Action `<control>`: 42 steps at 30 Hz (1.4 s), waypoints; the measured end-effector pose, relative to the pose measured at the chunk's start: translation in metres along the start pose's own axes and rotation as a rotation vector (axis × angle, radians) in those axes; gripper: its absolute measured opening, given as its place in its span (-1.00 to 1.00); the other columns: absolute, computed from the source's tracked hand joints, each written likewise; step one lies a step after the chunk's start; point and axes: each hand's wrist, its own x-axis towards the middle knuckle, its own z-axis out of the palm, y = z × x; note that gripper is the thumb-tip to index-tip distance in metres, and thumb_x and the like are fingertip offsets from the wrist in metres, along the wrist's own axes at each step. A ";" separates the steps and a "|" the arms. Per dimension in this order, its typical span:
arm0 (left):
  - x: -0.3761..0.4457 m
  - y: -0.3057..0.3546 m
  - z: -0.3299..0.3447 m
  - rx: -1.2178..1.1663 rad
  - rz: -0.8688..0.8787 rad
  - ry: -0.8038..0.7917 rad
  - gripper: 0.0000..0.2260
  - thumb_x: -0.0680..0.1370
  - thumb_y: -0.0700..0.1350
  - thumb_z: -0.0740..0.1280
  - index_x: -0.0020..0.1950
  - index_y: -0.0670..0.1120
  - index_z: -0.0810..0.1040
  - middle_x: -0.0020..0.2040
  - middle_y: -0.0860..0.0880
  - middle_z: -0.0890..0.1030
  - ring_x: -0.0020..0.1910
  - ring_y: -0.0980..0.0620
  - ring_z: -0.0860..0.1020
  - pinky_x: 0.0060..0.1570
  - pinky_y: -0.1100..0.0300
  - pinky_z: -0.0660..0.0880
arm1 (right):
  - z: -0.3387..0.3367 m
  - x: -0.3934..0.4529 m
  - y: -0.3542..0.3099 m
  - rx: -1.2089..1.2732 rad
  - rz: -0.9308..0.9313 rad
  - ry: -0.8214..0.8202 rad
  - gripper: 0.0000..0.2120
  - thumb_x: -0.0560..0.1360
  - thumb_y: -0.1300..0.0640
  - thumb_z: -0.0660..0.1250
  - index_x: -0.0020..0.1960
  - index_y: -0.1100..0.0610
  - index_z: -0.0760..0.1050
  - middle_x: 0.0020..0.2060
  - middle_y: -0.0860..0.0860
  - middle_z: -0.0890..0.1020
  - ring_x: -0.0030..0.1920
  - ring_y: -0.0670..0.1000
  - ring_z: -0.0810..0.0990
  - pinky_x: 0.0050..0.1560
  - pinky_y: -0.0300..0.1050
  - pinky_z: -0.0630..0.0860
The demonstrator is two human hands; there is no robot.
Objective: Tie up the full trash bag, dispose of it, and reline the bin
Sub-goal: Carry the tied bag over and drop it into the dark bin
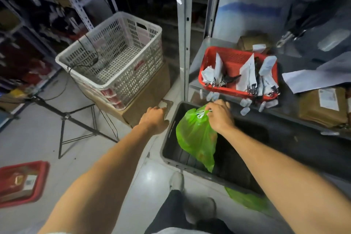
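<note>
Floor at far left carries a red tray; beside it a white perforated basket sits on a cardboard box. Left hand hovers empty near the bin's left rim, fingers loosely curled, gripping nothing. Dark bin stands below the shelf. Right hand pinches shut on the gathered neck of the green trash bag, which hangs inside the bin. Risk, as I judge it: thin plastic could tear or slip from a one-handed pinch and spill
</note>
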 end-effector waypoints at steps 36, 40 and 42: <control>0.134 0.004 0.066 -0.094 0.053 -0.217 -0.54 0.54 -0.04 0.24 0.44 -0.04 0.37 0.31 -0.17 0.52 0.28 -0.19 0.47 0.21 0.01 0.45 | 0.096 0.052 0.042 0.186 0.239 -0.291 -0.77 0.47 0.26 0.34 0.06 0.05 0.63 0.01 0.08 0.67 0.05 0.11 0.63 0.08 -0.14 0.49; 0.127 0.024 0.054 -0.071 0.086 -0.188 -0.57 0.52 -0.04 0.25 0.39 -0.03 0.42 0.25 -0.16 0.57 0.23 -0.19 0.51 0.20 0.00 0.49 | 0.080 0.041 0.052 0.198 0.249 -0.273 -0.81 0.47 0.19 0.37 0.04 0.01 0.62 0.03 0.06 0.66 0.06 0.08 0.63 0.10 -0.11 0.52; 0.123 0.036 0.047 -0.068 0.102 -0.182 -0.60 0.51 -0.06 0.24 0.36 -0.03 0.45 0.23 -0.17 0.58 0.21 -0.19 0.52 0.18 0.00 0.50 | 0.069 0.033 0.057 0.176 0.234 -0.253 -0.81 0.47 0.16 0.38 0.06 0.01 0.61 0.05 0.07 0.64 0.08 0.10 0.62 0.11 -0.06 0.53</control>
